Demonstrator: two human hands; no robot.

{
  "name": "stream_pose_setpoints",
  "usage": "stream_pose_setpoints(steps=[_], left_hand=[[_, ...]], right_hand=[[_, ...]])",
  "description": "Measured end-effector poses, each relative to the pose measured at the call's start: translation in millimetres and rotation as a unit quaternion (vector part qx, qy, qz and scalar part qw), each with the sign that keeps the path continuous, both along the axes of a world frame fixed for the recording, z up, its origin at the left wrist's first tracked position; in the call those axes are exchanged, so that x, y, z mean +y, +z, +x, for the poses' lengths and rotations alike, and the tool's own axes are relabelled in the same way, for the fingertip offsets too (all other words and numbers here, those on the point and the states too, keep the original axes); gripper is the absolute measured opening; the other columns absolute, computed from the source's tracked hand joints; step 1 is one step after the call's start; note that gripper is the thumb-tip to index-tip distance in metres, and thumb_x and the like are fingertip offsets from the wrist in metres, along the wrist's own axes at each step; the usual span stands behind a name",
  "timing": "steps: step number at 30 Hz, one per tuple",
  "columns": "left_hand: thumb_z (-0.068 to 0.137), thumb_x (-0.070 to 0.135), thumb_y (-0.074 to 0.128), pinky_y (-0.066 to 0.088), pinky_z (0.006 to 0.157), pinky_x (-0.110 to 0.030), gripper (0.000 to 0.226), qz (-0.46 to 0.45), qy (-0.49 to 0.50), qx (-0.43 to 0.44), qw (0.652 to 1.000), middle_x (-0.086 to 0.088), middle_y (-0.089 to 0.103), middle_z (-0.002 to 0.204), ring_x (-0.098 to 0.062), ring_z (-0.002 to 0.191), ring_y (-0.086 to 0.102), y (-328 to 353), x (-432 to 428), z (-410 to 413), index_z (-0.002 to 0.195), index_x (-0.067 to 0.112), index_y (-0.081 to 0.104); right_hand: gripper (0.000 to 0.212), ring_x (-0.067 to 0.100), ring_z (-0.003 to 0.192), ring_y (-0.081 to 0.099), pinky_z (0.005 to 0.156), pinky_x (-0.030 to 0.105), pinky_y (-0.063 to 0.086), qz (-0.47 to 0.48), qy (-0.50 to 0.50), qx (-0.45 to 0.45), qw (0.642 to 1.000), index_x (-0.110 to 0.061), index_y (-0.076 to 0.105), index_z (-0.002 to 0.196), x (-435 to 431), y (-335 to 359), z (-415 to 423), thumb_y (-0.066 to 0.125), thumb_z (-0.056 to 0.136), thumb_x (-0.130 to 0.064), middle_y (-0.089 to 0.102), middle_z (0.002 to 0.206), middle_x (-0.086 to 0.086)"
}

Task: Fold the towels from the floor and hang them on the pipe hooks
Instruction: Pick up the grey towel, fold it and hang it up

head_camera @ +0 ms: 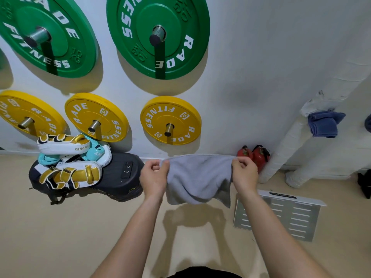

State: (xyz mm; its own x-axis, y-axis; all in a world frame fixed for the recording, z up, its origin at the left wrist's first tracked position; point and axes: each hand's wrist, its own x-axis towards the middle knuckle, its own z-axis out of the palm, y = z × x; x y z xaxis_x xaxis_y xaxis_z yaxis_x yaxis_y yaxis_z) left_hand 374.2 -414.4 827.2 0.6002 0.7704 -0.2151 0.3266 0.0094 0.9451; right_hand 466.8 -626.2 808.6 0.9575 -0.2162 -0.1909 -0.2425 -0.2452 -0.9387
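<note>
The grey towel is hanging in the air in front of the person, clear of the floor, and both hands are holding it by its top edge. The left hand is pinching one top corner between thumb and curled fingers, and the right hand is pinching the other the same way. The top edge is running level from hand to hand, which is the long axis, and the cloth is sagging below in a loose belly with one lower corner drooping under the right wrist. The fold, I'd say, is coming down to bringing corner to corner.

The pipe is standing off to the right, well apart, so the right hand is sitting nearer to it. A blue towel is already hanging there, folded, and its hook is not showing. Between towel and pipe, two red weights are sitting low down and a metal grille is lying on the floor, something to step round. To the left, a pile of pads is resting below yellow plates.
</note>
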Motion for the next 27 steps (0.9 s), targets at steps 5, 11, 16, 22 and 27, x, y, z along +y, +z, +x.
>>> stream_pose_setpoints(steps=[5,11,16,22,27], left_hand=[[0.067,0.044,0.077,0.059,0.078,-0.053,0.022,-0.049,-0.089,-0.019,0.995,0.004,0.072,0.076,-0.023,0.076,0.069,-13.3,-43.9,-7.8,0.078,0.027,0.069],[0.088,0.016,0.073,0.06,0.083,-0.037,0.008,-0.047,-0.125,-0.036,0.99,0.006,0.078,0.085,-0.01,0.082,0.074,-11.5,-64.7,-17.8,0.093,0.018,0.079],[0.088,0.014,0.073,0.054,0.076,-0.018,0.013,0.009,-0.152,-0.042,0.987,0.01,0.078,0.085,0.001,0.08,0.072,-10.4,-66.5,-25.9,0.095,0.02,0.081],[0.089,0.015,0.069,0.058,0.083,-0.03,0.018,-0.012,-0.171,-0.04,0.984,0.01,0.078,0.089,-0.004,0.087,0.073,-12.6,-60.6,-26.7,0.099,0.024,0.08],[0.095,0.005,0.055,0.059,0.086,-0.043,0.038,-0.037,-0.237,-0.036,0.97,0.013,0.077,0.099,-0.005,0.093,0.071,-10.8,-53.4,-26.5,0.102,0.034,0.078]], right_hand=[[0.013,0.011,0.072,0.068,0.069,0.036,0.059,0.069,0.126,-0.032,0.989,-0.022,0.073,0.082,30.6,0.6,-53.6,0.068,0.09,-0.012,0.074,0.078,-0.006],[0.024,0.003,0.083,0.07,0.077,0.022,0.055,0.065,0.183,-0.077,0.978,-0.037,0.073,0.084,36.9,1.2,-74.4,0.071,0.09,-0.014,0.075,0.086,-0.016],[0.022,0.005,0.084,0.071,0.08,0.026,0.057,0.067,0.159,-0.088,0.981,-0.033,0.075,0.086,37.3,-1.3,-78.3,0.071,0.089,-0.011,0.076,0.086,-0.014],[0.014,0.004,0.089,0.071,0.08,0.024,0.055,0.078,0.168,-0.063,0.981,-0.019,0.077,0.099,39.2,-3.3,-75.6,0.072,0.088,-0.013,0.077,0.091,-0.008],[0.021,-0.001,0.089,0.066,0.067,0.008,0.048,0.064,0.204,-0.079,0.974,-0.022,0.071,0.094,35.1,4.2,-67.4,0.077,0.081,-0.006,0.072,0.091,-0.008]])
